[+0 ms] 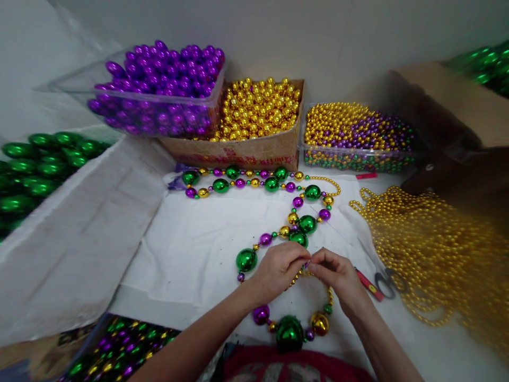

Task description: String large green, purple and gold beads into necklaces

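My left hand and my right hand meet fingertip to fingertip above the white cloth, both pinched on a bead necklace. Its big green, purple and gold balls curve below my hands toward my body, and a string of small gold beads rises to my fingers. The exact bit between the fingertips is too small to make out. Beyond my hands more of the bead strand winds up the cloth to a long double row in front of the boxes. Scissors and a red-handled tool lie by my right wrist.
Along the back stand a clear bin of purple beads, a cardboard box of gold beads and a tub of small mixed beads. Gold bead strings heap at right. Large green beads fill a box at left.
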Tool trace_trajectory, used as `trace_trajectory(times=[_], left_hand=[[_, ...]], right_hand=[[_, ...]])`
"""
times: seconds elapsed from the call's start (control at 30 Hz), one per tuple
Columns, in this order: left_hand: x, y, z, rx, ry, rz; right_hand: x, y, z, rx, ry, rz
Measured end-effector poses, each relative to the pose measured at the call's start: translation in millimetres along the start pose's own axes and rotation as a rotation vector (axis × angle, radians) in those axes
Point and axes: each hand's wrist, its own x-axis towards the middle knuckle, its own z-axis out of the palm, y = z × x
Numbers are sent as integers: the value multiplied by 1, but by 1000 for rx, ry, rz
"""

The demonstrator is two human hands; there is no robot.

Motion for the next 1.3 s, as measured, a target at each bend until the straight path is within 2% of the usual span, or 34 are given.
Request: trace_trajectory(times=[0.2, 0.33, 0.43, 0.57, 0.7, 0.77, 0.9, 1.13, 1.3], left_hand=[[0, -4, 11, 20, 146, -21], [3, -1, 21, -251, 271, -235], [5, 2, 23, -475, 281, -392], [6, 5, 22, -548, 272, -447], [3, 3, 23, -584, 250, -491], [2, 2, 24, -617, 233, -521], [3, -2, 22, -718, 154, -610], [6, -12, 10, -947, -62, -803], [1, -18, 4, -1161, -163, -836]], right_hand=[[-5, -8, 11, -45, 48, -123], [-5, -9, 12, -20, 106, -102], [-4, -10, 6, -6, 179, -86], [-2, -13, 4, -7, 206, -109], [0, -9, 9, 52, 54, 3], [1, -6, 10, 75, 19, 60], [1, 0, 9, 68, 60, 99], [-5, 9, 5, 130, 101, 199], [-7, 10, 3, 202, 61, 252]])
